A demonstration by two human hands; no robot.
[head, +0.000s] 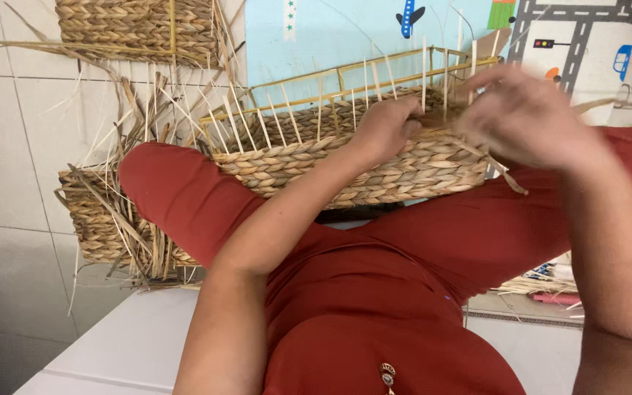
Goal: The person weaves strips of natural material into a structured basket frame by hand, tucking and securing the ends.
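A half-woven rectangular basket (pixel 309 164) of braided straw rests across my lap, with thin pale upright stakes and a yellow frame rising above its woven rows. My left hand (pixel 388 126) presses on the top woven row near the basket's middle, fingers curled over the rim. My right hand (pixel 524 117), blurred by motion, is at the basket's right end with its fingers closed around a straw strand by the upright stakes. I sit cross-legged in red trousers (pixel 374 292).
Another woven basket (pixel 100 219) with loose straw ends lies by my left knee on the tiled floor. A third woven piece (pixel 137 25) sits at the top left. A light blue play mat (pixel 345 36) with a road print lies beyond. Dry straw is scattered around.
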